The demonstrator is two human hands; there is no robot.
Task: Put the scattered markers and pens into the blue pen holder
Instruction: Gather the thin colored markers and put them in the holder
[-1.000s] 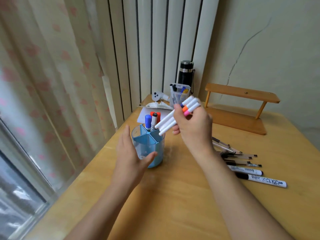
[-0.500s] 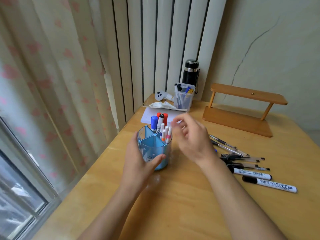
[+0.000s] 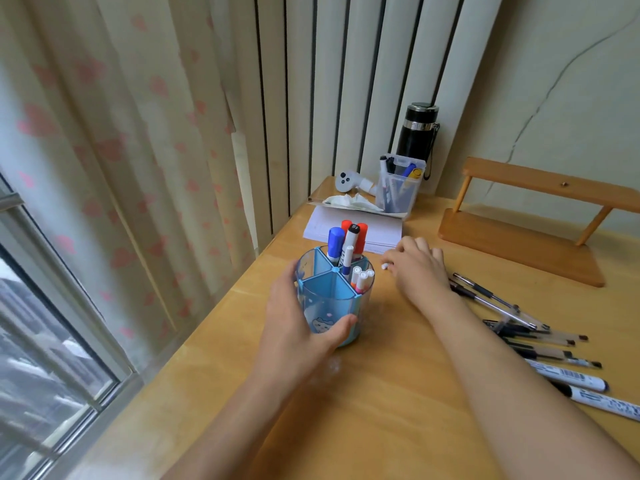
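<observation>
My left hand [image 3: 298, 327] wraps the near left side of the blue pen holder [image 3: 325, 306], which stands upright on the wooden table. Its back compartment holds a blue marker [image 3: 335, 242], red markers [image 3: 361, 237] and a black-capped one [image 3: 351, 239]. Three white-ended markers [image 3: 362, 278] stand in its right compartment. My right hand [image 3: 415, 268] rests low on the table just right of the holder, fingers curled, with the white end of a marker [image 3: 383, 266] poking out of them. Black pens [image 3: 498, 303] and two white whiteboard markers [image 3: 568, 375] lie scattered to the right.
Behind the holder are a white notepad [image 3: 353, 233], crumpled tissue [image 3: 349, 202], a clear box of pens [image 3: 400, 192], a white controller [image 3: 346, 180] and a black flask [image 3: 417, 133]. A wooden rack [image 3: 519, 244] stands at the back right. Curtain and window run along the left table edge.
My right hand brought a bundle of white markers down into the holder's right compartment, then dropped to the table beside it. My left hand closed around the holder.
</observation>
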